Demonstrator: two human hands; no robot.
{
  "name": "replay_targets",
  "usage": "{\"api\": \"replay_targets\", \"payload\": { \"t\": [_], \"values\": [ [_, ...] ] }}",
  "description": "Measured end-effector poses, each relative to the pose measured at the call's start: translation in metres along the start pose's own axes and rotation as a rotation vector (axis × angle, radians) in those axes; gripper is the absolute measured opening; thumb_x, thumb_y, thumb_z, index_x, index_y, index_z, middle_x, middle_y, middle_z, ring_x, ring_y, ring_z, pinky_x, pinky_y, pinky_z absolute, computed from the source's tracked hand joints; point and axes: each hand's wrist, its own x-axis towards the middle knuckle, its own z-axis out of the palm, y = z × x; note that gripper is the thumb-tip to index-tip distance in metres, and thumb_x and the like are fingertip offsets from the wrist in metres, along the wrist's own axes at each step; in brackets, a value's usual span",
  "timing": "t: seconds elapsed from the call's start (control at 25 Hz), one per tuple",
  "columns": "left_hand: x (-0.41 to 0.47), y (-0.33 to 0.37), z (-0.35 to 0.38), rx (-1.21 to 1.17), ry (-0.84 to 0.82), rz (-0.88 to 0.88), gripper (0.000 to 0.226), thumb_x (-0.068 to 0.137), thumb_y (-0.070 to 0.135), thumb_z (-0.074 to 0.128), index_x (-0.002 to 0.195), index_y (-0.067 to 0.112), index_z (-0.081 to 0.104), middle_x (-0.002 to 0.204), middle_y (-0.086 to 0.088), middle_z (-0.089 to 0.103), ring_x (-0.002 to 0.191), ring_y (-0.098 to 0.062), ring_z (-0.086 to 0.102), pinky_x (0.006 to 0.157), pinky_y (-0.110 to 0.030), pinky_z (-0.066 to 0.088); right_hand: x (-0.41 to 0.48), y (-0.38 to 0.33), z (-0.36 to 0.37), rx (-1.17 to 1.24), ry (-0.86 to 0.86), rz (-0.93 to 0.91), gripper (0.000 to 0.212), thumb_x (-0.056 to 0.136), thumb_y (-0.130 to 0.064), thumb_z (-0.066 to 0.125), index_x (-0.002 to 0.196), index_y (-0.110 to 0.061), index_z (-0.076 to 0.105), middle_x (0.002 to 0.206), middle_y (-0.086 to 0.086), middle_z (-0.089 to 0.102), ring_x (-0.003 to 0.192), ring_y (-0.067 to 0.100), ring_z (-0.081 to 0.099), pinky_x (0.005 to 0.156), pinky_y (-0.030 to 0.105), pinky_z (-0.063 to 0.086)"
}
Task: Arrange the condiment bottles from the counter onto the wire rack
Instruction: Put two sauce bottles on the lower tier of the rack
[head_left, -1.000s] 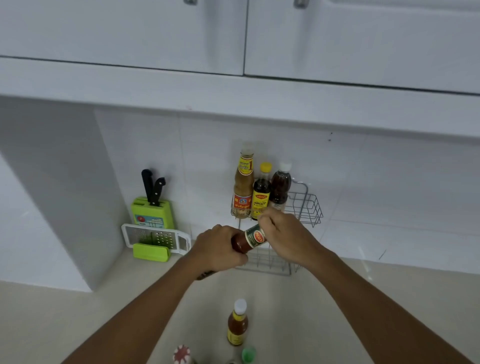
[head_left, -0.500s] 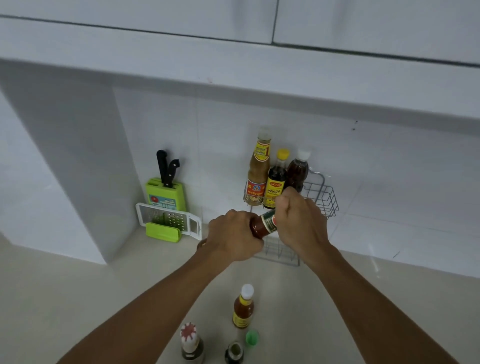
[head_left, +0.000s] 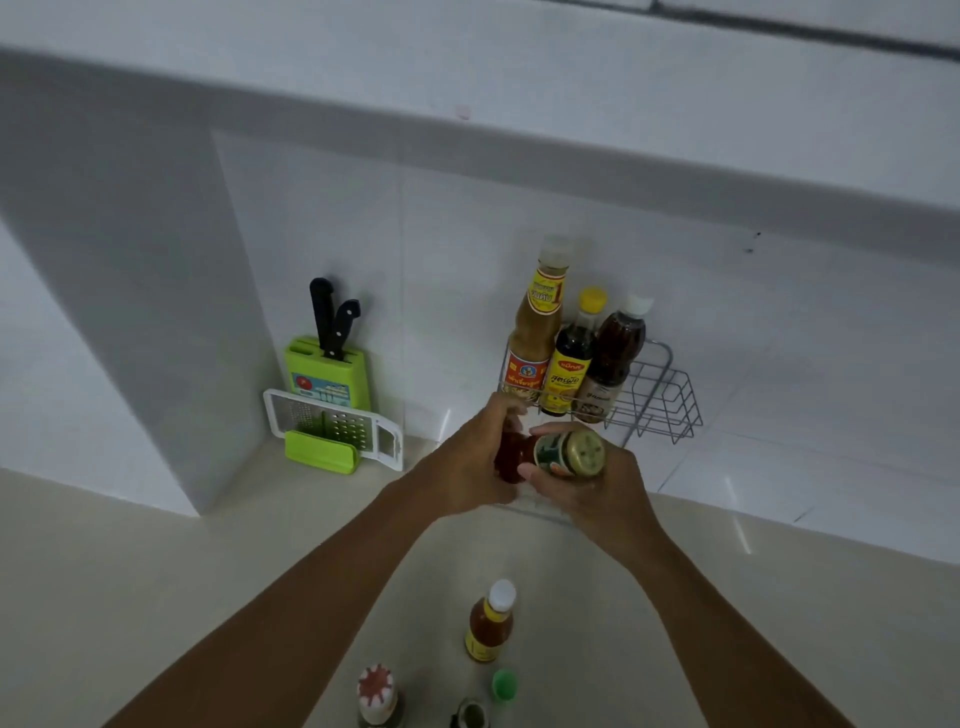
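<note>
Pale beige surface (head_left: 156, 597) running into a white tiled wall under white upper cabinets; dim light; a recessed corner at ten o'clock. Against the wall at nine o'clock of the hands, a green knife block (head_left: 327, 374) holding two black-handled knives, with a white-framed grater (head_left: 332, 428) propped in front of it. Near centre, the left hand (head_left: 470, 462) wrapped around the lower body of a red sauce bottle (head_left: 550, 454), fingers curled closed on it. Bottle tilted, gold cap turned toward the camera, held off the surface just in front of the wire rack (head_left: 660, 400). Right hand (head_left: 597, 486) cupped around the bottle's neck and label, fingers closed on it. On the rack's upper tier at twelve o'clock, three bottles upright side by side: a tall amber one (head_left: 535, 338), a dark yellow-capped one (head_left: 571, 358), a brown white-capped one (head_left: 610, 358); right part of the tier bare. At six o'clock, near the bottom edge, a small orange white-capped bottle (head_left: 491, 623) upright; beside it a green cap (head_left: 504, 683), a red-and-white topped container (head_left: 376, 693) and a dark jar (head_left: 470, 714).
</note>
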Motion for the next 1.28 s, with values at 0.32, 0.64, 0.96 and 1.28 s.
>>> {"api": "replay_targets", "payload": {
  "t": [0.32,0.64,0.96,1.28],
  "values": [
    [0.01,-0.144,0.034,-0.1,-0.077,-0.472,0.062,0.09,0.002,0.052,0.148,0.014,0.034,0.149,-0.012,0.046,0.137,-0.022,0.045,0.111,-0.028,0.038,0.039,0.071,0.029,-0.253,-0.021,-0.006,0.045,0.071,-0.015,0.091,0.108,-0.031,0.07,0.102,-0.009,0.076,0.092,0.003,0.072,0.077,0.023,0.06],
    [0.04,-0.141,0.071,-0.155,-0.109,-0.593,0.069,0.088,0.009,0.047,0.154,0.014,0.024,0.158,-0.009,0.033,0.142,-0.024,0.038,0.11,-0.025,0.036,0.079,0.114,0.049,-0.296,-0.03,0.135,0.034,0.075,-0.014,0.089,0.095,-0.03,0.066,0.082,-0.019,0.071,0.074,-0.018,0.067,0.064,0.006,0.051],
    [0.043,-0.124,0.06,-0.106,-0.115,-0.539,0.054,0.09,0.004,0.043,0.143,0.014,0.045,0.136,-0.018,0.057,0.121,-0.033,0.057,0.097,-0.034,0.048,0.124,0.131,0.057,-0.319,-0.174,0.163,0.04,0.08,-0.035,0.082,0.113,-0.018,0.068,0.101,0.001,0.074,0.086,0.014,0.074,0.073,0.041,0.065],
    [0.043,-0.126,0.061,-0.103,-0.156,-0.542,0.062,0.087,0.008,0.044,0.148,0.02,0.039,0.142,-0.014,0.053,0.12,-0.03,0.059,0.093,-0.03,0.051,0.123,0.132,0.062,-0.387,-0.144,0.113,0.047,0.078,-0.033,0.086,0.117,-0.015,0.068,0.107,-0.004,0.07,0.098,0.011,0.066,0.074,0.015,0.05]
  ]
}}
